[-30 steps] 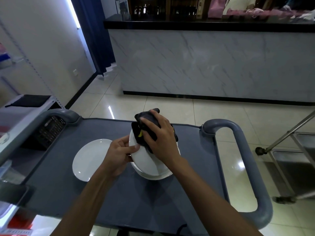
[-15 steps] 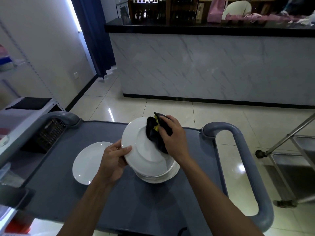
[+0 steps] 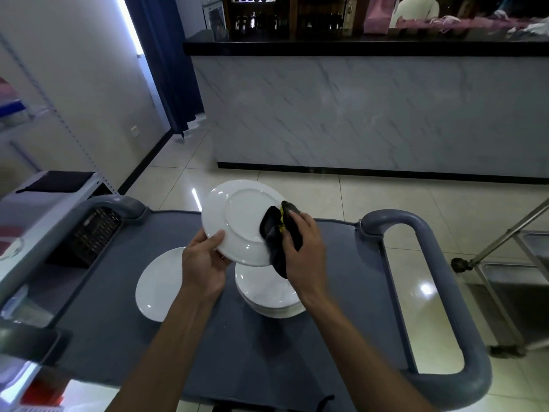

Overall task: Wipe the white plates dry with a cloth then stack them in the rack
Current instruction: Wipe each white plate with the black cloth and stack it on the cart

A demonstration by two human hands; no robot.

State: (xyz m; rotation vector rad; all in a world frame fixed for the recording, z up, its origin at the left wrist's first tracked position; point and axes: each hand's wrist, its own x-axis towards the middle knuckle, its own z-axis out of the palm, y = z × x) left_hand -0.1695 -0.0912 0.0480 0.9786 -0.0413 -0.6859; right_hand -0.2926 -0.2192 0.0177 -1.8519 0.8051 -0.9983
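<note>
A white plate [image 3: 237, 218] is held up above the grey cart top [image 3: 267, 352], tilted with its underside toward me. My left hand [image 3: 203, 264] grips its lower left rim. My right hand [image 3: 304, 251] presses a black cloth with a yellow patch [image 3: 274, 233] against the plate's right edge. Below the raised plate sits a stack of white plates [image 3: 270, 295]. A single white plate [image 3: 159, 285] lies flat to the left of the stack, partly behind my left wrist.
The cart has a grey loop handle [image 3: 427, 292] on the right and another handle [image 3: 116, 203] at the left. A shelf unit with a black basket [image 3: 92, 233] stands at the left. A metal trolley [image 3: 511, 263] is at the right; a marble counter [image 3: 371, 114] lies ahead.
The plate has been lifted up off the stack and tilted further, showing its underside. The cloth hand has shifted from the plate's middle to its right edge.
</note>
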